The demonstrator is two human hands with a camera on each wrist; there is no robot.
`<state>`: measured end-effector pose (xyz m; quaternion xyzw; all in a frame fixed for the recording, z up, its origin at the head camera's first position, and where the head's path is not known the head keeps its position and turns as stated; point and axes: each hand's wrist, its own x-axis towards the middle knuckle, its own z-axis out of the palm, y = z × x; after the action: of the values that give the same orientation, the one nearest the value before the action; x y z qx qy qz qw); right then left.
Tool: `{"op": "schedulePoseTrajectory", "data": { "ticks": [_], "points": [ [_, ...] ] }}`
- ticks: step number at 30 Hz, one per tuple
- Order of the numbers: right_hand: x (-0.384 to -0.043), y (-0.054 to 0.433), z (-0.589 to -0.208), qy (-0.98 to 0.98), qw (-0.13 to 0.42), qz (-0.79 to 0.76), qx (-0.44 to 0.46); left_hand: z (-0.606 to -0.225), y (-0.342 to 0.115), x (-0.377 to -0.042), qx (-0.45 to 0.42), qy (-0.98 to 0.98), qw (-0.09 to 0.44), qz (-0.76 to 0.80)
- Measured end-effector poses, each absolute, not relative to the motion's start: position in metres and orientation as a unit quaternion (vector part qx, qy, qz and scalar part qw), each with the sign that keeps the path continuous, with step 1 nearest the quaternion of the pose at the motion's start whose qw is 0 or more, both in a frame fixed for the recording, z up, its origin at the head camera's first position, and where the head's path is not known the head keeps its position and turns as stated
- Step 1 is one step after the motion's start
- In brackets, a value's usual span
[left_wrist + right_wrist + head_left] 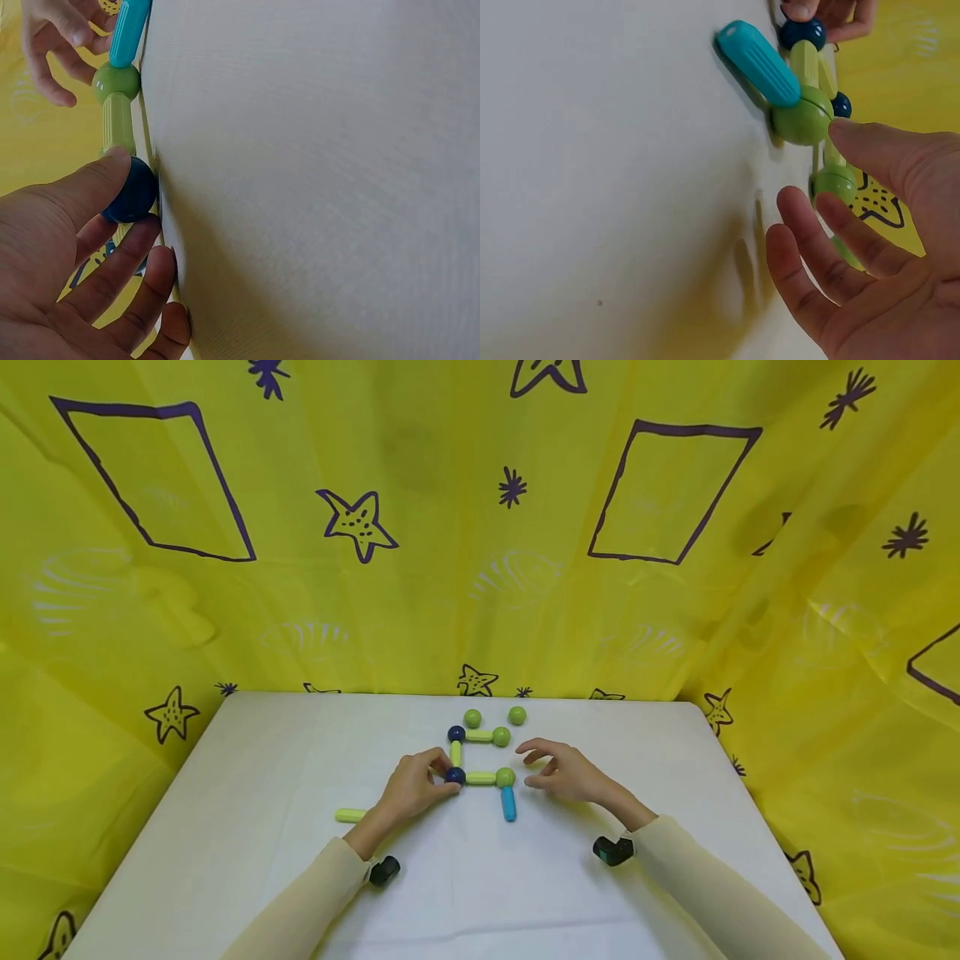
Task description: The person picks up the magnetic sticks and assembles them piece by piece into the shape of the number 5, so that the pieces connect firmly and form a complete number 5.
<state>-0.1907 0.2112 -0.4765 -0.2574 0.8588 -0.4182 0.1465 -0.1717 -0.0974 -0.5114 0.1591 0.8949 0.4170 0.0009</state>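
My left hand [413, 787] pinches a dark blue ball [133, 190] between thumb and fingers. That ball is a corner of a flat figure of balls and short ribbed rods on the table. From it a yellow-green rod [481, 778] runs right to a green ball [506, 777], which bears a blue rod [759, 63] pointing toward me. Another rod [455, 753] leads back to a second dark blue ball [456, 734], then a rod [479, 736] and a green ball [502, 737]. My right hand [568, 772] hovers just right of the figure, fingers loosely bent and holding nothing.
Two loose green balls, one on the left [472, 718] and one on the right [517, 716], lie behind the figure. A loose yellow-green rod [349, 815] lies partly behind my left wrist. A yellow patterned curtain [435, 593] surrounds the white table [247, 827].
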Motion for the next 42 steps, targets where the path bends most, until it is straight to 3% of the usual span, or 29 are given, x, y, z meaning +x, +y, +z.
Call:
{"op": "schedulePoseTrajectory", "data": {
  "ticks": [7, 16, 28, 42],
  "points": [
    [-0.208, 0.207, -0.475, 0.874, 0.107, -0.416, -0.225, -0.512, -0.097, -0.173, 0.164, 0.894, -0.009, 0.416],
    [-0.235, 0.196, -0.485, 0.887, 0.061, -0.445, -0.109, -0.515, -0.099, -0.173, 0.167, 0.891, -0.008, 0.422],
    [-0.263, 0.182, -0.497, 0.869, 0.06, -0.49, -0.021, -0.515, -0.1, -0.173, 0.172, 0.889, -0.008, 0.424],
    [-0.273, 0.175, -0.497, 0.883, 0.058, -0.467, 0.011, -0.517, -0.101, -0.174, 0.176, 0.891, -0.012, 0.419]
  ]
}}
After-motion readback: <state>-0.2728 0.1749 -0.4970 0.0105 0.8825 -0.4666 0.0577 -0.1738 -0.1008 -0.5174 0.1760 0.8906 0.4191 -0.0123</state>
